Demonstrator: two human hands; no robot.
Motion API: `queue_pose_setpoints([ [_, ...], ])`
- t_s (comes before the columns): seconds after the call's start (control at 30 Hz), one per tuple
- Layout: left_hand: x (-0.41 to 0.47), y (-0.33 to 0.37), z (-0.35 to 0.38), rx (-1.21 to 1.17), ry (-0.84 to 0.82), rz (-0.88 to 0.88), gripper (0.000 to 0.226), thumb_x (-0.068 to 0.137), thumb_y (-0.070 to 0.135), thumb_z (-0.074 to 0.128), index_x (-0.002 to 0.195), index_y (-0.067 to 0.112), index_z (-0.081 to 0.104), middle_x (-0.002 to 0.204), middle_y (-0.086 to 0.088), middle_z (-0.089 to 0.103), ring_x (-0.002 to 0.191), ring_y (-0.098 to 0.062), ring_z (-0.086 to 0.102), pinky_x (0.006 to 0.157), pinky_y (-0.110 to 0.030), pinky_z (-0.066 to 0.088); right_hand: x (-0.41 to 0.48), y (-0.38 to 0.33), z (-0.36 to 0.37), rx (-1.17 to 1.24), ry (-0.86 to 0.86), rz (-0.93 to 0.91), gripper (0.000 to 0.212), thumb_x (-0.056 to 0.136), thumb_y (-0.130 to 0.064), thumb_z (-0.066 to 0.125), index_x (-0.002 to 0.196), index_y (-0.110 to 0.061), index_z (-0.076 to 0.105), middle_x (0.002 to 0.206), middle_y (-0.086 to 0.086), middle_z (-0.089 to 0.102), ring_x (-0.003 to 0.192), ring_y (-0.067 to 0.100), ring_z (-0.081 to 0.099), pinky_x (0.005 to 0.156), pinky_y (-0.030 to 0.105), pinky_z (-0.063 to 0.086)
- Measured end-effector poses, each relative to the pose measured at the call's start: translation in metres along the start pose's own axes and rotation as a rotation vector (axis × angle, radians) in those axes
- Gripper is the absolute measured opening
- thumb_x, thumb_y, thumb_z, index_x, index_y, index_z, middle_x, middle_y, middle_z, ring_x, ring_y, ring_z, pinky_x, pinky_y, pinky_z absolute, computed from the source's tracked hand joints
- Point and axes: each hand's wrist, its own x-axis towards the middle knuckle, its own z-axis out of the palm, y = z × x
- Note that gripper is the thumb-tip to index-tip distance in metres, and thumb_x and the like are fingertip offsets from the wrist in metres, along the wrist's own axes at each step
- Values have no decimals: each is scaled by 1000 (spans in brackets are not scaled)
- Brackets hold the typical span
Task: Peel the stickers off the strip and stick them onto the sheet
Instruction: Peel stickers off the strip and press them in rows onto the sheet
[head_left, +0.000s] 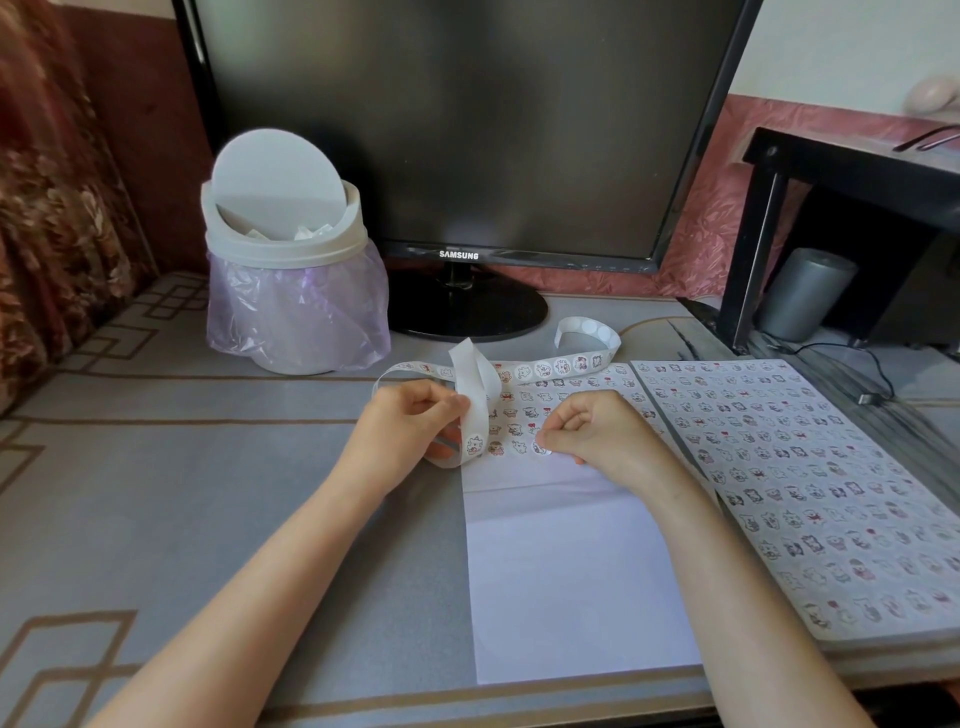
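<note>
Looped white sticker strip (519, 371) curls over the half-filled white sheet (571, 571)

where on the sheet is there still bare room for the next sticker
Bare: the lower part of the sheet, from below the right hand to its near edge. Crowded: the top rows of stickers, where the left hand holds the strip.

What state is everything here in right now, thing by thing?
monitor: off, screen dark.
bin lid: tipped open.
strip: looped, gripped by left hand.
sheet: top rows stickered, rest blank.
sticker: pinched by right hand.
second sheet: covered in stickers.
</note>
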Motion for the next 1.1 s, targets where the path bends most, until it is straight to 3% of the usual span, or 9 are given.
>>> queue_pose_setpoints([
  [0.17, 0, 0, 0, -2, -5, 0, 15, 90, 17, 60, 78, 12, 68, 75, -8, 71, 67, -21, 65, 73, -38, 58, -1, 3, 1, -61, 30, -52, 6, 77, -13, 73, 78, -14, 67, 60, -7, 56, 52, 3, 47, 44, 7, 32],
  [0.4, 0, 0, 0, 8, -8, 8, 15, 91, 16, 60, 80, 11, 68, 78, -10, 72, 70, -22, 66, 73, -37, 58, 2, 8, 0, -86, 58, -69, 28, 74, -22, 78, 93, -16, 59, 66, -6, 52, 65, 10, 51, 71, 30, 41],
  [0.67, 0, 0, 0, 10, -8, 0, 16, 91, 17, 60, 78, 14, 68, 75, -5, 72, 70, -21, 67, 72, -36, 58, 5, 12, 1, -106, 70, -54, 7, 83, -20, 68, 86, -19, 61, 64, -11, 54, 62, 10, 51, 66, 27, 39],
  [0.8, 1, -1, 0, 1, -6, 1, 16, 91, 17, 60, 78, 14, 68, 75, -6, 71, 68, -21, 67, 72, -37, 58, 5, 11, 2, -89, 120, -46, 17, 81, -33, 70, 81, -20, 60, 63, -11, 51, 60, 7, 48, 60, 27, 37],
  [0.9, 0, 0, 0, -2, -4, 3, 15, 91, 16, 60, 78, 13, 68, 74, -6, 71, 67, -20, 66, 72, -37, 58, 5, 11, 5, -143, 143, -29, 24, 75, -39, 75, 76, -26, 55, 69, -11, 56, 70, 11, 55, 67, 29, 42],
  [1.1, 1, -1, 0, -2, -2, 1, 14, 90, 17, 60, 79, 13, 68, 74, -5, 71, 66, -20, 66, 72, -38, 57, 6, 13, 3, -172, 143, -47, 19, 82, -30, 70, 74, -28, 53, 66, -11, 54, 75, 16, 58, 76, 34, 47],
])
